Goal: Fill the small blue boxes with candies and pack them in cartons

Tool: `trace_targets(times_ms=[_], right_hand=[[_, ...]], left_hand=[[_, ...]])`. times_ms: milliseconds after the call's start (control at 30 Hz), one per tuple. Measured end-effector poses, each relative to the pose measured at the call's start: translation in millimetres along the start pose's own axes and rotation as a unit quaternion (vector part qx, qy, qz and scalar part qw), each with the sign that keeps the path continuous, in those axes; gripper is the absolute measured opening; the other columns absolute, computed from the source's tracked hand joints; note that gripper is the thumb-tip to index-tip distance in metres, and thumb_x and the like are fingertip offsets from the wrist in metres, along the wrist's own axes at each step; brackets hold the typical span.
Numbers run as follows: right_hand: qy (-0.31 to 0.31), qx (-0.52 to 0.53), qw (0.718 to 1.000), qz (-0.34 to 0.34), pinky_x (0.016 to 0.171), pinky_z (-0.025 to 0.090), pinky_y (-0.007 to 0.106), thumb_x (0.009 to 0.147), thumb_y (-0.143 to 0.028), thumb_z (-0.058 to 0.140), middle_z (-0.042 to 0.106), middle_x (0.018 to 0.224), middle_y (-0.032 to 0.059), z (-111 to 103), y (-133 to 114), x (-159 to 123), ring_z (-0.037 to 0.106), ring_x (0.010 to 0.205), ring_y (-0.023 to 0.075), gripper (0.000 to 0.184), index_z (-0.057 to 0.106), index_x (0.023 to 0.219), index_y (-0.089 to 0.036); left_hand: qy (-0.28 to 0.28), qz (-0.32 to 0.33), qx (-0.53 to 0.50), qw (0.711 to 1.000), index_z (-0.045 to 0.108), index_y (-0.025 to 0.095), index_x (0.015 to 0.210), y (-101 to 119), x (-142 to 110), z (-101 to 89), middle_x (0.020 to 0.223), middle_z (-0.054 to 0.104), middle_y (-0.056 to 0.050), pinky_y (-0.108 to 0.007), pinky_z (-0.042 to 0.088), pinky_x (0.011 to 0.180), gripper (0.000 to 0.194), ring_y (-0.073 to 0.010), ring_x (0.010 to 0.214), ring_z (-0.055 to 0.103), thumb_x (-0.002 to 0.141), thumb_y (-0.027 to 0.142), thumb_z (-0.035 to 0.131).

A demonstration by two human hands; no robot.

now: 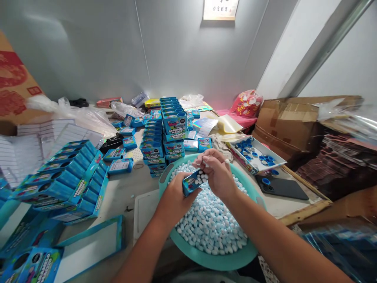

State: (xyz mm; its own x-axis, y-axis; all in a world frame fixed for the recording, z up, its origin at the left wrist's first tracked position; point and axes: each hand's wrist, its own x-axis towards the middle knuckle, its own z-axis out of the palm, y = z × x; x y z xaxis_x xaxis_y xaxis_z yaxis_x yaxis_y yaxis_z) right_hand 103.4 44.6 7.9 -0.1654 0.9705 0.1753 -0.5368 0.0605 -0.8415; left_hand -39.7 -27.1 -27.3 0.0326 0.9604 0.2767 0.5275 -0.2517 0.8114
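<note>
My left hand [180, 192] is wrapped round a small blue candy box [191, 182], tilted over a basin. White candies [202, 177] show at the end of the box that faces my right hand. Bunched fingers of my right hand [216, 171] hold a few candies just above that end, and one white candy [227, 161] shows at its knuckles. Below both hands, a turquoise basin [212, 262] is filled with pale blue and white candies [210, 224].
Stacked blue candy boxes [175, 127] stand behind the basin. To the left is a display tray of boxes [79, 181] beside an empty tray [91, 243]. On the right, a shallow carton [256, 157] holds blue caps, near a dark phone-like slab [285, 188] and cardboard boxes [282, 122].
</note>
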Motion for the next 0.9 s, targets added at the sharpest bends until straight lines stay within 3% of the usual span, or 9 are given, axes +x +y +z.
trace_targets(times_ms=[233, 433, 533, 633, 767, 900], right_hand=[[-0.011, -0.054, 0.998, -0.007, 0.075, 0.057, 0.030, 0.077, -0.032, 0.077, 0.066, 0.077, -0.0018, 0.6, 0.2, -2.1, 0.065, 0.073, 0.0153, 0.016, 0.065, 0.073, -0.023], [-0.064, -0.061, 0.996, -0.032, 0.076, 0.055, 0.034, 0.089, -0.038, 0.063, 0.063, 0.069, 0.0011, -0.9, 1.0, -2.3, 0.067, 0.074, 0.0201, 0.030, 0.062, 0.063, -0.022], [-0.094, -0.146, 0.984, -0.048, 0.081, 0.054, 0.036, 0.098, -0.042, 0.055, 0.065, 0.068, 0.0031, -2.5, -7.5, -5.1, 0.069, 0.081, 0.0226, 0.039, 0.067, 0.067, -0.022], [-0.127, -0.306, 0.938, -0.101, 0.085, 0.054, 0.037, 0.098, -0.040, 0.061, 0.070, 0.086, 0.0048, -9.7, -21.7, -11.6, 0.068, 0.092, 0.0227, 0.028, 0.070, 0.079, -0.022], [-0.197, -0.480, 0.837, -0.174, 0.084, 0.053, 0.038, 0.096, -0.028, 0.066, 0.070, 0.101, 0.0064, -25.5, -31.8, -20.4, 0.066, 0.096, 0.0220, 0.011, 0.074, 0.089, -0.024], [-0.218, -0.528, 0.804, -0.164, 0.077, 0.053, 0.036, 0.100, -0.023, 0.060, 0.071, 0.092, 0.0060, -34.1, -29.0, -19.9, 0.066, 0.086, 0.0202, 0.019, 0.076, 0.089, -0.023]], left_hand=[[0.010, 0.001, 0.015, 1.000, 0.057, 0.025, 0.127, -2.0, -0.6, 1.0, 0.124, 0.070, -0.008, -0.040, 0.055, 0.095, 0.040, -0.0274, 0.115, 0.068, 0.092, 0.037, 0.071], [0.017, 0.018, 0.036, 0.999, 0.056, 0.025, 0.128, -2.6, -0.6, 2.3, 0.128, 0.070, -0.009, -0.041, 0.054, 0.099, 0.039, -0.0279, 0.120, 0.067, 0.093, 0.036, 0.069], [0.018, 0.009, 0.030, 0.999, 0.057, 0.025, 0.126, -1.6, -0.1, 1.6, 0.126, 0.070, -0.009, -0.040, 0.055, 0.094, 0.038, -0.0282, 0.117, 0.068, 0.092, 0.036, 0.071], [0.015, 0.000, 0.021, 1.000, 0.058, 0.026, 0.123, -1.1, -0.4, 0.8, 0.122, 0.071, -0.008, -0.038, 0.056, 0.090, 0.036, -0.0276, 0.112, 0.070, 0.092, 0.036, 0.071], [0.012, -0.005, 0.017, 1.000, 0.057, 0.027, 0.126, -1.9, -1.2, 0.4, 0.123, 0.070, -0.007, -0.037, 0.056, 0.091, 0.037, -0.0264, 0.112, 0.069, 0.092, 0.037, 0.070], [0.001, 0.004, 0.025, 1.000, 0.059, 0.027, 0.123, -2.5, -1.0, 0.4, 0.121, 0.070, -0.006, -0.036, 0.055, 0.091, 0.035, -0.0258, 0.112, 0.069, 0.092, 0.037, 0.070]])
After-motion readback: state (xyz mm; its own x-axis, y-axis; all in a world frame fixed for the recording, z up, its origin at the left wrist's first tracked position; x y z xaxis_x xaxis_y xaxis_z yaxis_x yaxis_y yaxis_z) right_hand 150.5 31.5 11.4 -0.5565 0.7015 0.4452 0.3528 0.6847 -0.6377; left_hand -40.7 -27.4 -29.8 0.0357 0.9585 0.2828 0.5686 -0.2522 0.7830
